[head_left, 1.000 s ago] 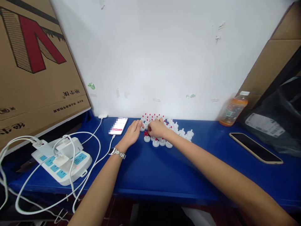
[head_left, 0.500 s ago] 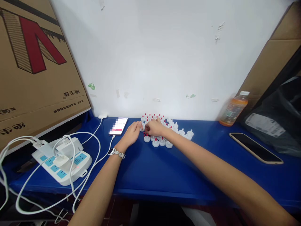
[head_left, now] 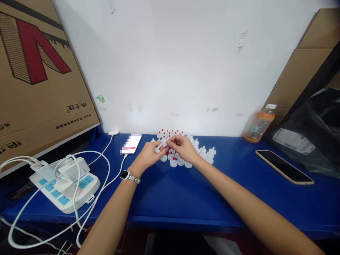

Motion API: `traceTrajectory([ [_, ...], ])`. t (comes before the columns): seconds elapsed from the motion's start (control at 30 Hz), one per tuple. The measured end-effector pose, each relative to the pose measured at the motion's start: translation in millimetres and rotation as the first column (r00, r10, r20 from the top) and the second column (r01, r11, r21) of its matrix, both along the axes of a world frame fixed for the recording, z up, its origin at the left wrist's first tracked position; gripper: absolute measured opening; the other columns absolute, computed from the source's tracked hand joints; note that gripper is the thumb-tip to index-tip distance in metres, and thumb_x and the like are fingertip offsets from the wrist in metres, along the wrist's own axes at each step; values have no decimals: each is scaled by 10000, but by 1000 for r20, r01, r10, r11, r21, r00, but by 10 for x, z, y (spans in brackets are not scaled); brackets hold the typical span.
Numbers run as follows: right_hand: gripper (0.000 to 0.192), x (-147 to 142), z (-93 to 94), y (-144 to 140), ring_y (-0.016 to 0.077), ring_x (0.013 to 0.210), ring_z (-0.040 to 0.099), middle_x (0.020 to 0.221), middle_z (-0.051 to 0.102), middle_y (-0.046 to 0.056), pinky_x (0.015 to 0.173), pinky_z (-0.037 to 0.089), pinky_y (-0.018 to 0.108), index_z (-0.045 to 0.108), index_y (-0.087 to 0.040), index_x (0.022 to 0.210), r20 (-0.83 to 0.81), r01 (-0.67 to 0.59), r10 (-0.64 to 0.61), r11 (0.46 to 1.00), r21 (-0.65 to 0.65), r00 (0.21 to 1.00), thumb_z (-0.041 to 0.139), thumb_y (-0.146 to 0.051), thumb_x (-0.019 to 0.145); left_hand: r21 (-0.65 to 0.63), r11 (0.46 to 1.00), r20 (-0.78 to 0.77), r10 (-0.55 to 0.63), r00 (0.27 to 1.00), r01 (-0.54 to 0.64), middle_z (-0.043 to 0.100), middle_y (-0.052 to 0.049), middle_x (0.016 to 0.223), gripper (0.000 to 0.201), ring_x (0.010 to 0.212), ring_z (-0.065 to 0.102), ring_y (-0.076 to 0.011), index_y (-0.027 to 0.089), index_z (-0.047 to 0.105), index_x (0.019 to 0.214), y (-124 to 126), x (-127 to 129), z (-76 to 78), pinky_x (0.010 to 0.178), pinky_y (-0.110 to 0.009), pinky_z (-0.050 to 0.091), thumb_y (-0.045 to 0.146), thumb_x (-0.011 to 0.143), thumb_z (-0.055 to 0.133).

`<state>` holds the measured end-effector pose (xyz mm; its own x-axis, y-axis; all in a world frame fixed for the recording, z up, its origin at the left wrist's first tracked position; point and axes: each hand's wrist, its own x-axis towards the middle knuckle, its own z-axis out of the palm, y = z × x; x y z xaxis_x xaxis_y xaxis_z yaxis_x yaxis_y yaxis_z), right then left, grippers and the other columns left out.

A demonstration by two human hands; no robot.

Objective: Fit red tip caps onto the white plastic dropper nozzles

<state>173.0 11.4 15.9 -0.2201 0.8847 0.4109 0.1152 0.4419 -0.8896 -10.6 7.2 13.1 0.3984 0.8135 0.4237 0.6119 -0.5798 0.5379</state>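
Note:
A cluster of small white nozzle caps [head_left: 202, 151], several with red tips, stands on the blue table [head_left: 170, 198] close to the white wall. My left hand [head_left: 148, 154] pinches one white cap [head_left: 158, 147] just above the table. My right hand [head_left: 183, 147] meets it from the right, its fingertips closed on a small piece at the cap; the piece is too small to make out. A watch sits on my left wrist.
A phone [head_left: 130, 143] on a white cable lies left of the caps. A white power strip [head_left: 66, 184] with plugs and looping cables sits at the far left under a cardboard box [head_left: 34, 85]. An orange drink bottle [head_left: 259, 124], a dark phone [head_left: 284, 166] and a black bag [head_left: 313, 138] are on the right.
Both hands have lifted slightly off the cap cluster and come together, fingertips now meeting over one cap. The view has shifted a little to the right and up.

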Motion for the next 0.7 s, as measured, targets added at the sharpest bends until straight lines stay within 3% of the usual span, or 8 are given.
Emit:
traceTrajectory([
  [0.1,337,-23,-19,-92,156,676,649,739,700,26,637,513,277,660,-187,804,-123,-58,56,998,-14,991,712,-518,765,-16,998,7,-59,998,59,550,38,631,265,563,471,-117,191,516,751,-64,73,14,582,-251,343,399,915,513],
  [0.17,351,-35,-2,-123,162,691,665,743,707,24,650,529,283,651,-193,787,-174,-92,85,995,-34,981,734,-531,741,-42,994,57,-100,993,102,592,40,689,153,571,499,-118,201,528,934,-107,113,25,582,-244,360,351,906,527],
  [0.27,365,-35,31,-138,179,756,693,752,713,24,694,548,298,632,-191,749,-196,-157,140,985,-73,970,770,-527,708,-83,986,160,-130,979,144,620,46,732,282,573,530,-120,218,438,1144,-143,145,34,568,-230,381,297,892,537],
  [0.5,333,-70,3,-146,162,692,671,684,677,8,685,541,303,612,-198,701,-220,-131,119,991,-40,968,775,-487,725,-56,989,242,-119,963,137,582,41,764,316,607,548,-112,218,424,1151,-93,174,-28,570,-221,406,270,869,558],
  [0.7,238,-87,77,-132,160,680,642,676,642,8,642,503,286,612,-187,744,-58,-126,127,992,26,990,694,-399,814,-78,988,215,-116,970,136,611,16,847,439,681,577,-136,220,408,1217,-85,90,6,634,-251,441,316,843,618],
])
